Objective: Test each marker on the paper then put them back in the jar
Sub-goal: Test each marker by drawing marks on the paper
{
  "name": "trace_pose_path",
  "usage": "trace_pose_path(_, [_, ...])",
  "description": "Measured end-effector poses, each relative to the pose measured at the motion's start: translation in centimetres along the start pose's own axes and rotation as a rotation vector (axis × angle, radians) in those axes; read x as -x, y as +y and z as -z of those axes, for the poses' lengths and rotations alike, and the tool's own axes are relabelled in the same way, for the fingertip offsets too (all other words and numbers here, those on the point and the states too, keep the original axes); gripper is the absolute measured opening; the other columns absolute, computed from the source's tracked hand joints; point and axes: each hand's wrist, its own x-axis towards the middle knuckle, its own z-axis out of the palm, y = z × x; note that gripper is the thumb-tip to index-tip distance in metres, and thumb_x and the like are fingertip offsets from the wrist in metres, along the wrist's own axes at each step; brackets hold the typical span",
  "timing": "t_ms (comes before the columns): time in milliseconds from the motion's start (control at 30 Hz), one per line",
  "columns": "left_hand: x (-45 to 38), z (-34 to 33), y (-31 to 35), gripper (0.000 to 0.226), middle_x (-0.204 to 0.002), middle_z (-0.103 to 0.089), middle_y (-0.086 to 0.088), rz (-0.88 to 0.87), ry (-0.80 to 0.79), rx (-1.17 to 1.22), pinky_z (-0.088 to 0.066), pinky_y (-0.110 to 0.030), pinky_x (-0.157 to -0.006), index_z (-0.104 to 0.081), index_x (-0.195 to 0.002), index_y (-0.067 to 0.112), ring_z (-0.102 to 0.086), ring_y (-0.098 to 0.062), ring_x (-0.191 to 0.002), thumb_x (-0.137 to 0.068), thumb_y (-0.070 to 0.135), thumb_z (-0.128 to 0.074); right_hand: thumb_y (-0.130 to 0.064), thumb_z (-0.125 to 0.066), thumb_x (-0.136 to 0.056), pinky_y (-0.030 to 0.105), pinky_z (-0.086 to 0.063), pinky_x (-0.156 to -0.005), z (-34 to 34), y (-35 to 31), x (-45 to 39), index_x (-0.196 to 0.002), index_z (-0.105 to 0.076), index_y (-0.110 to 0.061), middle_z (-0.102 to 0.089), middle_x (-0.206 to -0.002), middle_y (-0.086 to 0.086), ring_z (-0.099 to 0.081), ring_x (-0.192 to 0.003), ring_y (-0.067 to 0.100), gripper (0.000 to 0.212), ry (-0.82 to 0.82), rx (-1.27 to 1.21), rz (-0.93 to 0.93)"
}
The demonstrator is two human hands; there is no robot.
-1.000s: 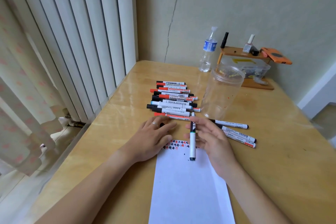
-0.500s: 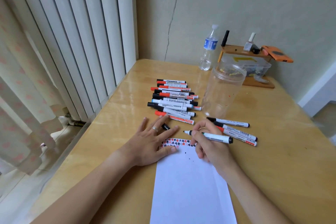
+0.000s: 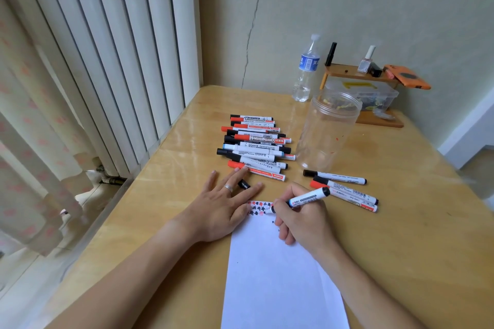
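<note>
My right hand (image 3: 302,219) grips a white marker (image 3: 307,198) with a black end, uncapped, its tip touching the top edge of the white paper (image 3: 278,280) beside rows of red and black test marks (image 3: 258,208). My left hand (image 3: 224,208) lies flat with spread fingers, its thumb pressing the paper's top left corner. A black cap (image 3: 243,184) lies between its fingers. A pile of several markers (image 3: 256,145) sits beyond my left hand. Three more markers (image 3: 344,189) lie to the right. The clear plastic jar (image 3: 327,128) stands upright, holding no markers.
A wooden table (image 3: 401,222) carries everything. At the back stand a water bottle (image 3: 306,69) and a small wooden shelf (image 3: 358,75) with a nail polish bottle, an orange phone and a clear box under it. Vertical blinds (image 3: 107,48) hang at the left.
My right hand turned the marker from upright over the paper to a writing grip and brought its tip down to the test marks. My left hand spread flat on the paper's corner.
</note>
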Motion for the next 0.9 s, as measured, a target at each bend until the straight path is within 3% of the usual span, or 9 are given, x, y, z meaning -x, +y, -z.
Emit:
trace_pose_path(633, [-0.13,0.15,-0.19,0.067,-0.169,0.021,0.007,0.000,-0.017,0.005,0.012,-0.051,-0.125,0.007,-0.157,0.054,0.020,-0.006,-0.155,-0.090,0.062,0.009,-0.004,-0.064,-0.092,0.026,-0.038,-0.038,-0.05,-0.19,0.23,-0.077,-0.053,-0.006,-0.060,-0.058,0.016,-0.051,-0.043,0.026,0.018,0.004,0.024,-0.023])
trace_pose_path(900, [-0.13,0.23,-0.13,0.069,-0.170,0.020,0.007,0.004,-0.021,0.004,0.011,-0.052,-0.125,0.007,-0.158,0.053,0.020,-0.006,-0.155,-0.089,0.063,0.010,-0.001,-0.062,-0.090,0.027,-0.040,-0.037,0.06,-0.09,0.09,-0.077,-0.056,-0.006,-0.062,-0.063,0.028,-0.054,-0.041,0.028,0.015,0.045,0.030,0.002])
